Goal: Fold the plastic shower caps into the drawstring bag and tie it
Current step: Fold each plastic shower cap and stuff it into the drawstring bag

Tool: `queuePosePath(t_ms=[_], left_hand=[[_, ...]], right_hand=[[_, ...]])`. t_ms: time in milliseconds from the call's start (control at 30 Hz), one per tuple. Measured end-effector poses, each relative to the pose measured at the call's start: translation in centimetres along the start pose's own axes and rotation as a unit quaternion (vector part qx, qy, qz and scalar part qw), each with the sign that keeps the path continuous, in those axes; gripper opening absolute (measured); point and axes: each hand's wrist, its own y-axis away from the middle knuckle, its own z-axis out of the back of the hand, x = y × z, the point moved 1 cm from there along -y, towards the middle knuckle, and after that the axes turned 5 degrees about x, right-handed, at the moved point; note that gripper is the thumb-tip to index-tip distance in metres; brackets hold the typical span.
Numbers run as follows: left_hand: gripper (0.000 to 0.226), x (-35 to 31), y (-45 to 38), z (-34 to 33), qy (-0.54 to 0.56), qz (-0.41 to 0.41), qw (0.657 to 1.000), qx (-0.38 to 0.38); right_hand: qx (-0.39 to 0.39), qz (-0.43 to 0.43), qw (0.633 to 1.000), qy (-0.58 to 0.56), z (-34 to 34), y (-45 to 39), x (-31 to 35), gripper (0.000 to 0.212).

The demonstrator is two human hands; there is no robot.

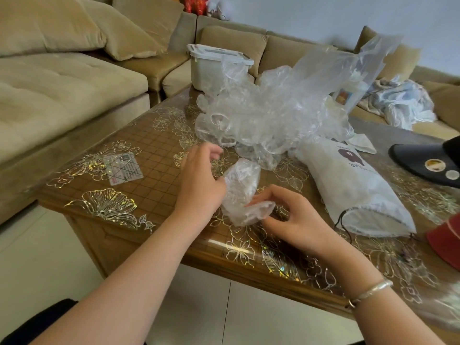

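Gold-flowered glass tabletop [139,170] is bearing the work. I am seeing the left hand [199,180] and right hand [293,220] pinching one crumpled clear plastic shower cap [241,192] between curled fingers, compacting it; the white drawstring bag [353,190] is lying just beyond the right fingers, mouth open for loading.

Views: one, head-worn, wide-angle
Position: above the near edge of the table [159,170], close over the hands
Facing: forward and down, tilted; sofa [62,90] behind the table
Nearness: forearms fill the lower frame
Shared: single view only
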Motion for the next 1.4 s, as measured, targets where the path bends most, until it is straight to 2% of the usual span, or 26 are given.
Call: queuePosePath(t_ms=[67, 133, 200, 233, 400, 500, 600, 733, 933, 1100, 1167, 1233, 1400], left_hand=[[0.033, -0.6, 0.2, 0.0, 0.016, -0.015, 0.997, 0.078], [0.026, -0.8, 0.7, -0.1, 0.015, 0.009, 0.984, 0.18], [0.017, -0.7, 1.1, -0.3, -0.003, 0.032, 0.975, 0.221], [0.015, -0.8, 1.3, -0.2, -0.01, 0.036, 0.975, 0.217], [0.036, -1.0, 1.2, 0.0, 0.011, 0.071, 0.976, 0.204], [0.037, -0.5, 0.9, -0.4, -0.01, 0.089, 0.971, 0.22], [0.033, 0.0, 0.4, -0.8, -0.026, 0.098, 0.974, 0.202], [0.024, 0.4, -0.2, -1.1, -0.045, 0.1, 0.978, 0.178], [0.02, 0.7, -0.7, -1.4, -0.067, 0.113, 0.979, 0.158], [0.018, 0.6, -0.6, -1.3, -0.061, 0.124, 0.979, 0.151], [0.017, 0.3, -0.6, -1.3, -0.057, 0.126, 0.979, 0.15], [0.017, 0.1, -0.6, -1.2, -0.047, 0.128, 0.979, 0.151], [0.025, -0.4, 0.2, -0.9, 0.007, 0.14, 0.979, 0.149]], right_hand=[[-0.008, -0.003, 1.0, -0.028, 0.1, -0.2, -0.2, 0.007], [-0.019, -0.012, 0.998, -0.063, 0.1, -0.5, -0.3, 0.011], [-0.039, -0.034, 0.995, -0.083, 0.0, -0.9, -0.4, 0.02], [-0.051, -0.051, 0.994, -0.086, -0.1, -1.2, -0.5, 0.025], [-0.114, -0.123, 0.985, -0.034, -0.8, -2.8, -1.0, 0.044], [-0.157, -0.141, 0.977, 0.015, -1.1, -3.4, -1.5, 0.041], [-0.185, -0.139, 0.969, 0.085, -1.4, -3.5, -1.5, 0.024], [-0.21, -0.086, 0.963, 0.148, -1.6, -3.9, -1.7, 0.03], [-0.162, 0.017, 0.965, 0.205, -1.7, -3.8, -1.5, 0.01], [-0.045, 0.007, 0.976, 0.212, -1.0, -1.8, -0.9, 0.033], [-0.02, 0.005, 0.973, 0.229, -0.8, -1.3, -0.8, 0.043], [-0.022, 0.005, 0.968, 0.249, -0.9, -1.3, -0.8, 0.046], [-0.056, 0.013, 0.964, 0.26, -1.3, -1.8, -1.0, 0.038]])
